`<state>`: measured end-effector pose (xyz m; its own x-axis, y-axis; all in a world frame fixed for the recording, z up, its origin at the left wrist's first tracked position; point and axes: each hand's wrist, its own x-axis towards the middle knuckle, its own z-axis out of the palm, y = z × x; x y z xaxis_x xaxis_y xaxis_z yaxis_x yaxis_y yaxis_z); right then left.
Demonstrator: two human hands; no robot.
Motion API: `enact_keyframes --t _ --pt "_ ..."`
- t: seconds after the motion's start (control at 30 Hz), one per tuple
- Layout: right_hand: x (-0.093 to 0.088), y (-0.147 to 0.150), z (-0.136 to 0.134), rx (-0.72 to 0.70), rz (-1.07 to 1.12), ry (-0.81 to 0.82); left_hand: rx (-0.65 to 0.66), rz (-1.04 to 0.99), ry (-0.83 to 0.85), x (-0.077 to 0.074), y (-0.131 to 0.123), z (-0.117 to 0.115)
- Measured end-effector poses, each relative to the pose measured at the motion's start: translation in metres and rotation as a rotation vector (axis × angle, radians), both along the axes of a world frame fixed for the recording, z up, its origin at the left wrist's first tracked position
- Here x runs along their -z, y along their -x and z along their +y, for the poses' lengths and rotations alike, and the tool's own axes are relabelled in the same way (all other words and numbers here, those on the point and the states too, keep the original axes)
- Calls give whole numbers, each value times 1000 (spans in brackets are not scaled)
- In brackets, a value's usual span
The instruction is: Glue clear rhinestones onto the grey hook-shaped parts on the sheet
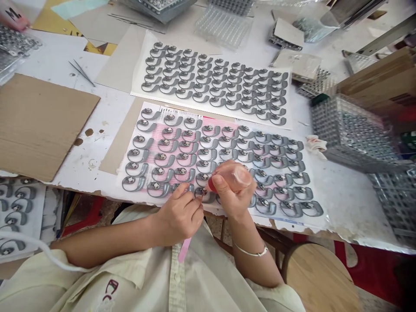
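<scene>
My right hand (232, 195) is wrapped round a small soft squeeze bottle (238, 173), its reddish nozzle end pointing down and left. Closed round a thin pink-handled tool (184, 251), my left hand (182, 212) sits just left of the nozzle. The tool's tip and the nozzle come together over a grey hook-shaped piece with a small round setting (202, 191) in the front row. Several like pieces lie in rows on the printed pink-and-white sheet (208, 120) around both hands. My fingers partly cover the front-row pieces.
Behind stands a white sheet (139, 82) with several more rows of grey pieces. Tweezers (81, 73) and a cardboard piece (42, 125) lie at the left. Stacked clear trays of small parts (357, 130) stand on the right. A wooden stool (320, 277) is below the table edge.
</scene>
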<state>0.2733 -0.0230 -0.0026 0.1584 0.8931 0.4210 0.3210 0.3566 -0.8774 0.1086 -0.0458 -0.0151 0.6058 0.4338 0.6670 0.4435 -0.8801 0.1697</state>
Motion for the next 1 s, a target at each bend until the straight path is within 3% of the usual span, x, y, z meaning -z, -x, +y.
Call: enact_keyframes --t 0.3,0.83,1.0 --pt "-1 -1 0 -61 15 -19 6 -11 -3 -2 -1 1" --pt "0 1 3 -32 -13 -150 -27 9 7 5 -1 -3" --pt "4 -2 0 138 170 -219 -17 -1 3 4 -1 -3"
